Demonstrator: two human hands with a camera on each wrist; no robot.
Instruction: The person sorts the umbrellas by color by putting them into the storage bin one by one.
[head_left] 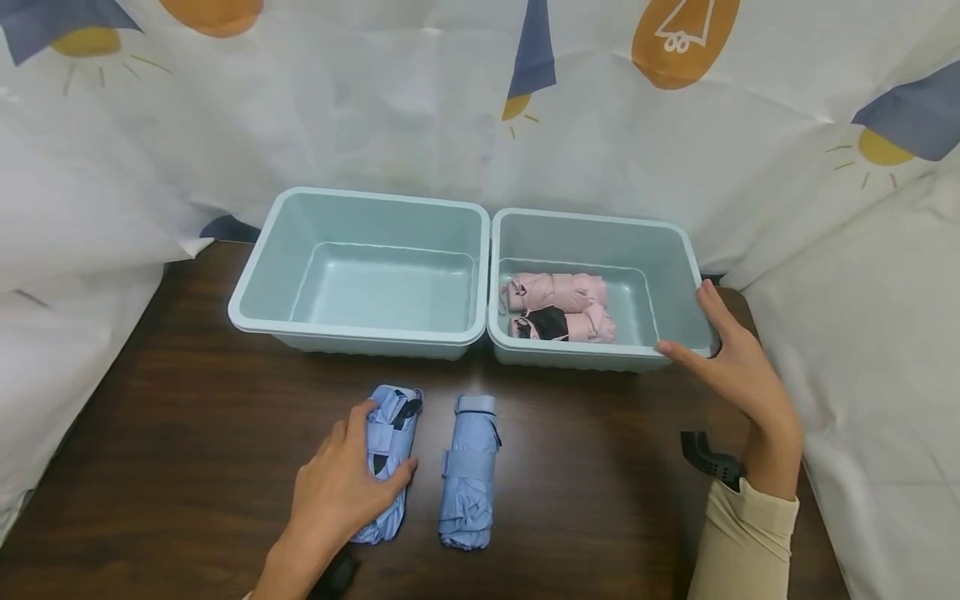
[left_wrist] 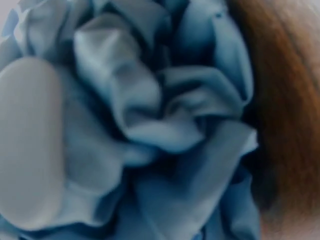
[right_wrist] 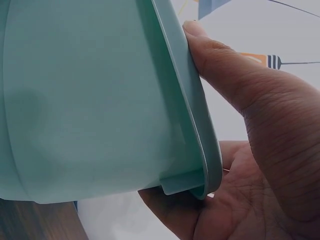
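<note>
1. Beige fabric sleeve (head_left: 750,542) meets the right hand (head_left: 738,375), thumb and fingers spread wide against a corner of the right pale-blue rectangular plastic bin (head_left: 592,218).
2. Left hand (head_left: 333,483) grips a light-blue, strapped fabric bundle (head_left: 390,437) on the dark brown table (head_left: 180,433), thumb and fingers either side; its black marks are too blurred to read.
3. Second light-blue rolled bundle (head_left: 468,475) lies just beside, apart.
4. Two pink fabric bundles (head_left: 558,292) lie inside the right bin.
5. White curtain (head_left: 300,125): printed orange oval, white line drawing.
</note>
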